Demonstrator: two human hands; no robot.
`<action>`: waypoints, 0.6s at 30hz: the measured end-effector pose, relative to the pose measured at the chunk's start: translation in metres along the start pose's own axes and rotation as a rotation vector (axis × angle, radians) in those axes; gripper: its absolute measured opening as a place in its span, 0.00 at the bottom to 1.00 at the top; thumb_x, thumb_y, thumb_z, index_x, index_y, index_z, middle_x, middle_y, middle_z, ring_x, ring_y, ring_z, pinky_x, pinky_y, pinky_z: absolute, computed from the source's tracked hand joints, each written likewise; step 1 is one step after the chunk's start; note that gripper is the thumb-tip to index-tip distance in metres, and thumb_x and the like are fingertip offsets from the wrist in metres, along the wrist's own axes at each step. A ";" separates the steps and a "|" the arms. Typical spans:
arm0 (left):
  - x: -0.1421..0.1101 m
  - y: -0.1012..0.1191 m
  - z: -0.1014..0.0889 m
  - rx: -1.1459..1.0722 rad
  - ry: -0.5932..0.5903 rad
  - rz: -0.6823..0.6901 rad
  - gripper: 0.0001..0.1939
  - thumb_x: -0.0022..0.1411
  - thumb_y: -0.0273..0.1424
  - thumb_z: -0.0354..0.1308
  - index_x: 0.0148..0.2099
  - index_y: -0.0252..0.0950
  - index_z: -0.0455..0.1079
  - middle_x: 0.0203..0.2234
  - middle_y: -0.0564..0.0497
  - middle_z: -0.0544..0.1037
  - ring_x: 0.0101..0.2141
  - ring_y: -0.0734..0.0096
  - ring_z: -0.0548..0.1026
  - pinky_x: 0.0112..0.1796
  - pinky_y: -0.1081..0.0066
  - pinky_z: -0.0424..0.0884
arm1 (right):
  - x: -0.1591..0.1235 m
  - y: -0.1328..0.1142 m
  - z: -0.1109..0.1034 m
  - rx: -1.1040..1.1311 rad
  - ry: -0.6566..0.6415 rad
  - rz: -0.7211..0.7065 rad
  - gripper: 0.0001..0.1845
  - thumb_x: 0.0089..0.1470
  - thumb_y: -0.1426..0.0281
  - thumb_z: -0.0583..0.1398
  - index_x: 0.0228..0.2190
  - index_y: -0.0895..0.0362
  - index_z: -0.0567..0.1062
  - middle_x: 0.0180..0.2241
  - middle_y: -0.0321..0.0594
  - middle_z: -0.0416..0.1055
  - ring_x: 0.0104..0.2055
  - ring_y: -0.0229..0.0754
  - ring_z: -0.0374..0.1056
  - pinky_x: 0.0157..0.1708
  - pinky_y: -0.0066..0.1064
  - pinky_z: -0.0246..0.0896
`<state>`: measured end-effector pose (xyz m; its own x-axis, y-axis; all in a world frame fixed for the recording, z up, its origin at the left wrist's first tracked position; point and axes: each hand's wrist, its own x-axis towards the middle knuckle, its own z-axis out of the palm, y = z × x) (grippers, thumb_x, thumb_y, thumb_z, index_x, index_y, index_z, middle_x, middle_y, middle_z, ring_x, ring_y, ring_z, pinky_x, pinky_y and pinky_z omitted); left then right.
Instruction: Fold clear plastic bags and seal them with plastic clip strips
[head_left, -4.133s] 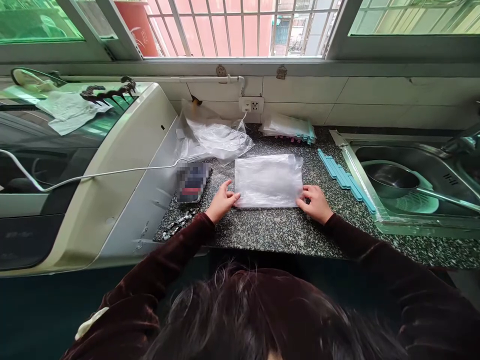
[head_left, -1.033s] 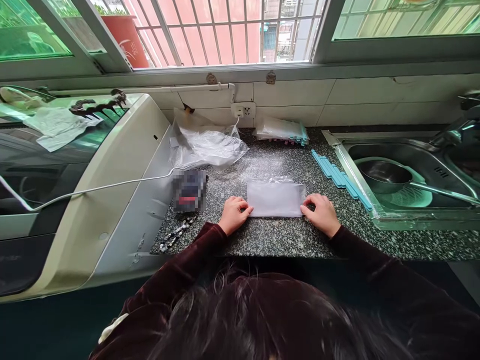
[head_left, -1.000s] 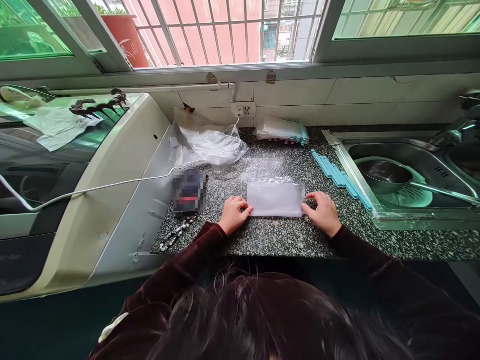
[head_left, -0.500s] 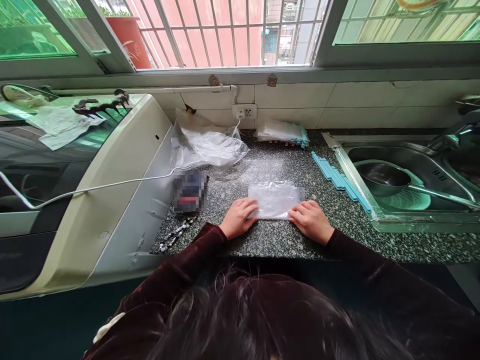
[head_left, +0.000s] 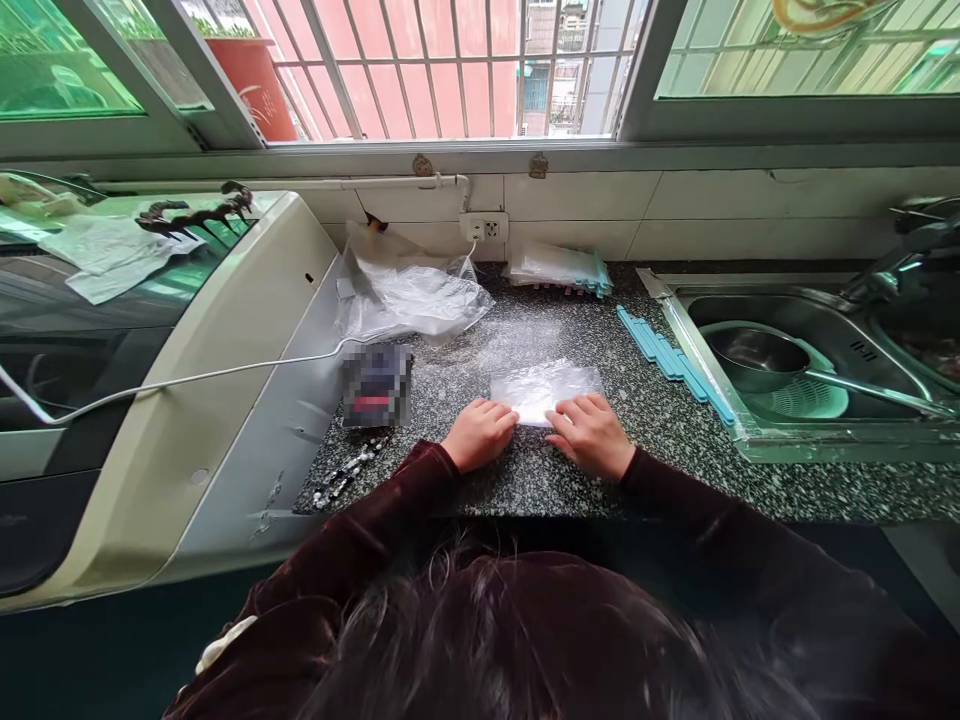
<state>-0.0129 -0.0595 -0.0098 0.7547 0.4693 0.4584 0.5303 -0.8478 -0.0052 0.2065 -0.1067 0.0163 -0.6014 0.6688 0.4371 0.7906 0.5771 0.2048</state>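
Note:
A clear plastic bag (head_left: pixel 551 383), folded into a small flat rectangle, lies on the speckled granite counter (head_left: pixel 525 480) near its front edge. My left hand (head_left: pixel 480 436) rests with curled fingers on the bag's near left corner. My right hand (head_left: pixel 592 436) lies flat on the near right part of the bag, fingers stretched toward the left hand. The two hands are close together, a narrow strip of bag showing between them.
Crumpled plastic (head_left: pixel 412 290) and a stack of bags (head_left: pixel 559 268) sit at the back. Teal strips (head_left: pixel 667 355) lie beside the sink (head_left: pixel 697 340), which holds a steel bowl (head_left: pixel 754 350) and green colander (head_left: pixel 814 398). A blurred dark object (head_left: pixel 375 385) and a white appliance (head_left: pixel 225 300) are left.
The bag was a larger sheet and is now folded smaller. My hands have slid inward from its outer corners toward each other along the near edge.

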 end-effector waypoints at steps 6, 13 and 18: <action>0.009 -0.003 -0.022 -0.080 0.077 -0.051 0.09 0.60 0.31 0.49 0.36 0.37 0.70 0.31 0.48 0.77 0.34 0.68 0.72 0.36 0.66 0.64 | 0.024 -0.001 -0.002 -0.017 0.066 -0.044 0.14 0.57 0.73 0.51 0.24 0.56 0.73 0.25 0.39 0.69 0.30 0.39 0.55 0.35 0.34 0.44; 0.022 -0.011 -0.053 -0.356 0.352 -0.253 0.09 0.61 0.32 0.50 0.32 0.36 0.69 0.27 0.48 0.76 0.31 0.71 0.71 0.35 0.68 0.68 | 0.023 0.024 -0.029 0.136 0.145 0.090 0.13 0.57 0.66 0.53 0.27 0.57 0.74 0.26 0.39 0.72 0.30 0.39 0.59 0.34 0.34 0.47; 0.043 -0.013 -0.084 -0.451 0.508 -0.325 0.09 0.62 0.32 0.50 0.33 0.34 0.69 0.28 0.49 0.76 0.30 0.74 0.72 0.33 0.72 0.69 | 0.018 0.032 -0.045 0.475 0.238 0.230 0.14 0.57 0.63 0.53 0.28 0.57 0.73 0.26 0.41 0.71 0.31 0.40 0.63 0.34 0.33 0.56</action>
<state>-0.0200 -0.0495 0.0847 0.2584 0.6337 0.7292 0.4040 -0.7565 0.5143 0.2262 -0.0972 0.0701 -0.3344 0.7099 0.6199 0.7262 0.6133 -0.3106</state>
